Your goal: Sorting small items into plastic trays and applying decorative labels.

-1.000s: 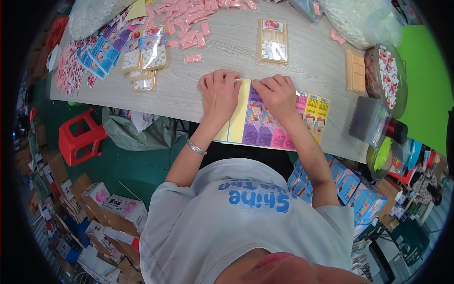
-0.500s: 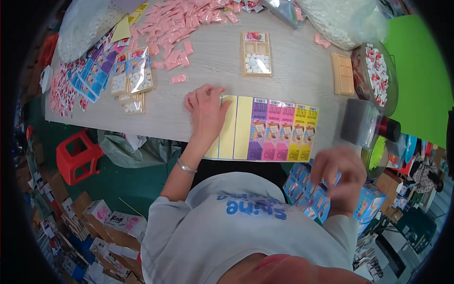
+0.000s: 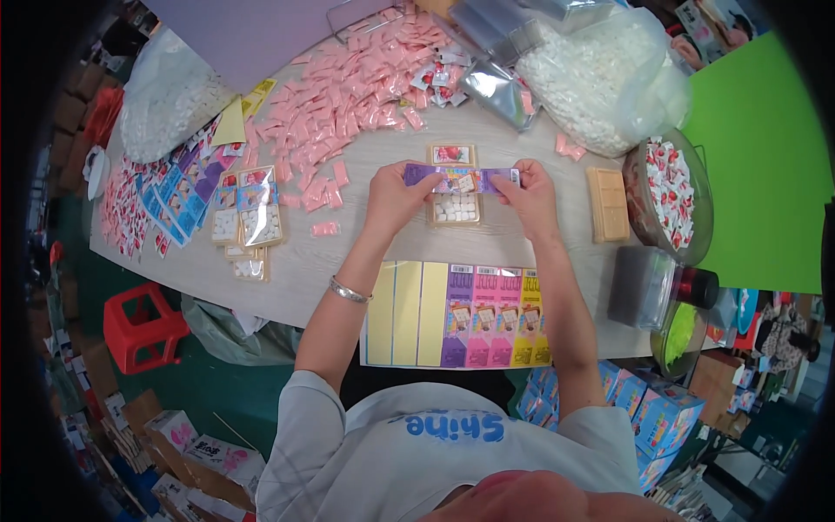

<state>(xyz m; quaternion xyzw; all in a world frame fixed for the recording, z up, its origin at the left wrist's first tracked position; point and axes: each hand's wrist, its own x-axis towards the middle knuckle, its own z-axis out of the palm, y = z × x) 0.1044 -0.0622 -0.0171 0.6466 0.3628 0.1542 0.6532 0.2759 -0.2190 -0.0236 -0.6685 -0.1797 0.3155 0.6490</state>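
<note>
A purple printed sticker strip (image 3: 465, 181) is stretched crosswise between my hands. My left hand (image 3: 393, 198) pinches its left end, and my right hand (image 3: 531, 204) pinches the right end. Directly beneath the strip lies a small cream compartment tray (image 3: 456, 210) with white candy pieces in its near part and a red-and-white packet at its far end. The strip hides the tray's middle; whether it touches the tray I cannot tell. Nearer to me, a sticker sheet (image 3: 461, 322) shows bare yellow backing on the left and purple, pink and yellow strips on the right, partly under my right forearm.
Pink sachets (image 3: 326, 113) are heaped at the back. Filled trays (image 3: 261, 213) are stacked at left. Bags of white pieces (image 3: 600, 87) stand at the back. At right are an empty-looking cream tray (image 3: 607, 204), a bowl of packets (image 3: 671, 196) and a clear plastic box (image 3: 641, 287).
My left hand has left the sheet and moved away from me to the tray. My right hand, blurred near the table edge before, has joined it there. The purple strip now spans both hands.
</note>
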